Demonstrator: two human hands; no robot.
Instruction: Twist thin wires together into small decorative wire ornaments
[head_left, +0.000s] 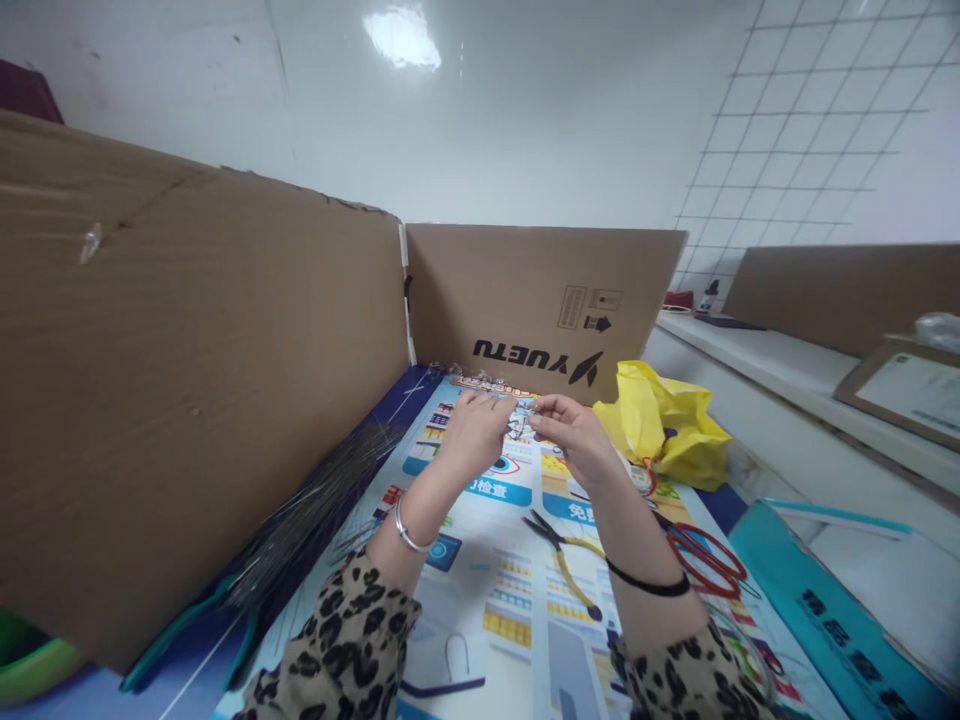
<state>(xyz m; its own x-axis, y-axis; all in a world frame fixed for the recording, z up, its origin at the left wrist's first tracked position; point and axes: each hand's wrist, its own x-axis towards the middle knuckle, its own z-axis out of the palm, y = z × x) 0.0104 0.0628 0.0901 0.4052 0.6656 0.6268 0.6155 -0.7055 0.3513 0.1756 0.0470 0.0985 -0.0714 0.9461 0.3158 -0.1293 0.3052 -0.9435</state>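
Note:
Both my hands meet over the printed sheet (480, 560), their fingers closed around a small piece of bent silvery wire (519, 420). My left hand (474, 432) pinches its left side, and my right hand (574, 432) pinches its right side with thumb and forefinger. The wire's exact shape is too small to make out. Below my hands lie pliers (564, 558) with yellow handles, partly behind my right forearm. Behind my fingers, several small wire pieces (484, 382) lie along the far edge of the sheet.
Cardboard panels (540, 300) wall off the left and back. A bundle of thin wires (315, 500) lies at left, by teal-handled pliers (191, 625). At right are a yellow bag (660, 425), red-handled scissors (709, 560) and a teal box (832, 620).

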